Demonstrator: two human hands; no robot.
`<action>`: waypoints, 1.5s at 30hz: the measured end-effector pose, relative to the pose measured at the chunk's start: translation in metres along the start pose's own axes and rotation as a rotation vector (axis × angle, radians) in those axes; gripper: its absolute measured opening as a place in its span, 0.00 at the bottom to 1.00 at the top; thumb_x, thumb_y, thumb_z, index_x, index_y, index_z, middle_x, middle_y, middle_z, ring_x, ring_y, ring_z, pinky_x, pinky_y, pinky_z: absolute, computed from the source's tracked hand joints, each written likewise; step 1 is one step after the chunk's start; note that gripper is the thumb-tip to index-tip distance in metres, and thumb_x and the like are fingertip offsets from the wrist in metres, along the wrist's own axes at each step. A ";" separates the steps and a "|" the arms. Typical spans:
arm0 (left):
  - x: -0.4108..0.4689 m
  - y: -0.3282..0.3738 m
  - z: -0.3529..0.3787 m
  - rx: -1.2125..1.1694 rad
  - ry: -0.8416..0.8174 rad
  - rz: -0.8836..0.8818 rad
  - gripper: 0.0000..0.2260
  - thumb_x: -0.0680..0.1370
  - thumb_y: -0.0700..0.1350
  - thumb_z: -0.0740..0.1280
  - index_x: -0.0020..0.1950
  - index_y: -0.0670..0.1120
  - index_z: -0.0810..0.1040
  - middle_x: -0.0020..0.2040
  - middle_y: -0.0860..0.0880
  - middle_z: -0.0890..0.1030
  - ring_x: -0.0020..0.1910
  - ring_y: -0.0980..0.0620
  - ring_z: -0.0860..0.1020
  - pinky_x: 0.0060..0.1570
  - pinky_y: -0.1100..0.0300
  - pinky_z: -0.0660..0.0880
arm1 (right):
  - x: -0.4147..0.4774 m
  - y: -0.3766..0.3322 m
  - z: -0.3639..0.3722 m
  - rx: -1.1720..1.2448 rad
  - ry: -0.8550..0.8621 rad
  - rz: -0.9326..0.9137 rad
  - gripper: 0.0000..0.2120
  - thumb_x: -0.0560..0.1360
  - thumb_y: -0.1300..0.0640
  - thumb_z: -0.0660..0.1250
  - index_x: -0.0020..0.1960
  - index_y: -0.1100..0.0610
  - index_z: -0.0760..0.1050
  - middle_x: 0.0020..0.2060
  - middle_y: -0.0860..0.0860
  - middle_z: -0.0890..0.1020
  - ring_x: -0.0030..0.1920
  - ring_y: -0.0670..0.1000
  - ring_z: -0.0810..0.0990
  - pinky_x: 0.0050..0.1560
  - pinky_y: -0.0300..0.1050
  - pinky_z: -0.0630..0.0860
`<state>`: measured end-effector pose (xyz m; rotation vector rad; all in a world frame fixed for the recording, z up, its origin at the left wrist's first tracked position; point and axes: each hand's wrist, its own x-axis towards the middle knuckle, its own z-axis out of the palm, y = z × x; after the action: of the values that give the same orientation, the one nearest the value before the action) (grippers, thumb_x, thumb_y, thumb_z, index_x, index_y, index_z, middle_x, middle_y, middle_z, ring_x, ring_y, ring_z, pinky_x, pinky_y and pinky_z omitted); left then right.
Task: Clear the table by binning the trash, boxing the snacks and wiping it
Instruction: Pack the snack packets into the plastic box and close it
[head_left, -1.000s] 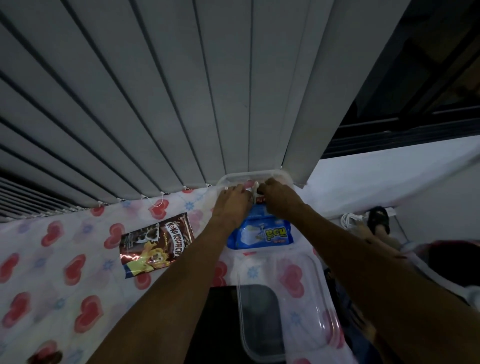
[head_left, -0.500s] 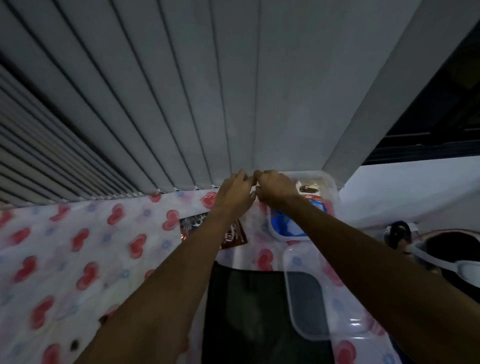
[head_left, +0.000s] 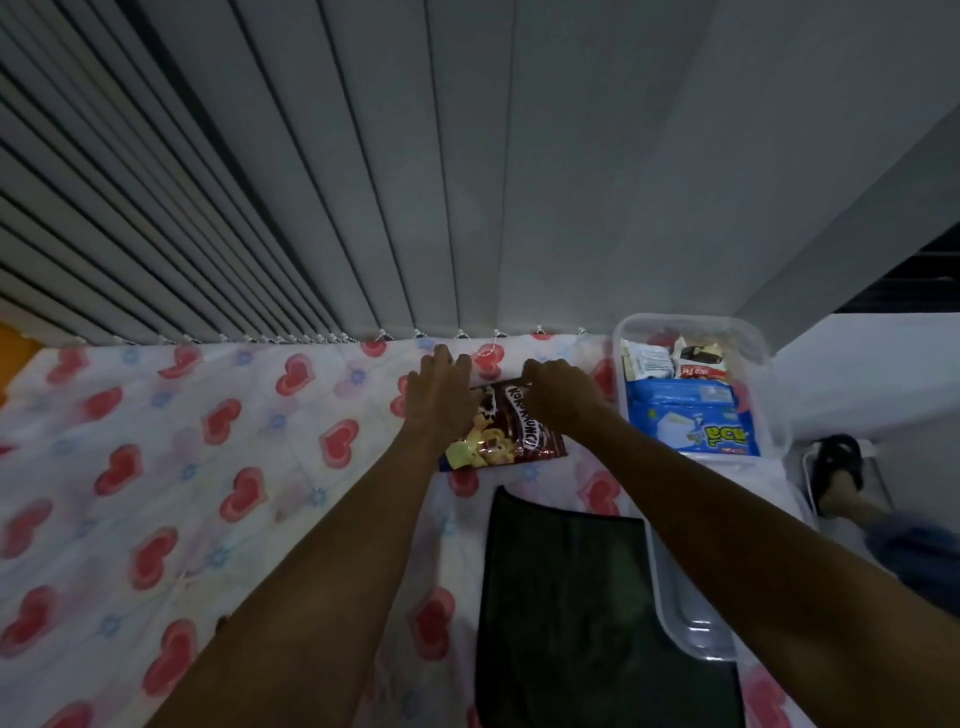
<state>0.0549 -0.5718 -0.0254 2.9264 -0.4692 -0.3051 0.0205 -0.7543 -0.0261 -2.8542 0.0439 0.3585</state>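
Note:
A brown snack bag (head_left: 511, 434) with yellow print lies on the heart-patterned tablecloth (head_left: 171, 467) near the table's far edge. My left hand (head_left: 441, 400) rests on the bag's left side and my right hand (head_left: 558, 392) pinches its top right corner. To the right stands a clear plastic box (head_left: 774, 395) that holds a blue snack packet (head_left: 693, 426) and a few smaller white and red packets (head_left: 675, 361).
The box's clear lid (head_left: 685, 613) lies near the front right, next to a dark cloth (head_left: 582, 613). Grey vertical blinds (head_left: 363, 182) hang right behind the table. A person's foot in a dark sandal (head_left: 836, 467) shows on the floor at right.
Both hands left the clear box and moved left onto the brown snack bag. The view swung left, so the box now sits at the right.

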 end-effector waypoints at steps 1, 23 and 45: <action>-0.003 -0.001 0.004 -0.032 -0.016 -0.069 0.30 0.78 0.60 0.67 0.72 0.44 0.68 0.70 0.38 0.67 0.65 0.38 0.72 0.60 0.45 0.74 | 0.001 0.005 0.007 0.034 -0.018 0.050 0.08 0.80 0.55 0.63 0.55 0.59 0.74 0.44 0.55 0.82 0.37 0.50 0.79 0.36 0.42 0.74; -0.002 0.004 -0.017 -0.344 -0.099 -0.318 0.34 0.77 0.57 0.70 0.75 0.41 0.62 0.68 0.35 0.69 0.65 0.34 0.73 0.60 0.46 0.73 | -0.008 0.014 -0.012 0.577 -0.043 0.360 0.11 0.77 0.59 0.66 0.54 0.66 0.76 0.48 0.58 0.83 0.50 0.57 0.84 0.53 0.52 0.81; 0.012 0.273 -0.026 -0.343 -0.154 0.054 0.32 0.71 0.55 0.77 0.68 0.44 0.69 0.67 0.38 0.67 0.60 0.37 0.78 0.59 0.48 0.76 | -0.132 0.234 -0.106 0.479 0.159 0.582 0.18 0.72 0.54 0.74 0.56 0.65 0.78 0.50 0.59 0.84 0.49 0.57 0.85 0.51 0.48 0.82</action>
<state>-0.0078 -0.8288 0.0493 2.5640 -0.4636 -0.5475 -0.0963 -1.0084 0.0455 -2.3330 0.8748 0.1904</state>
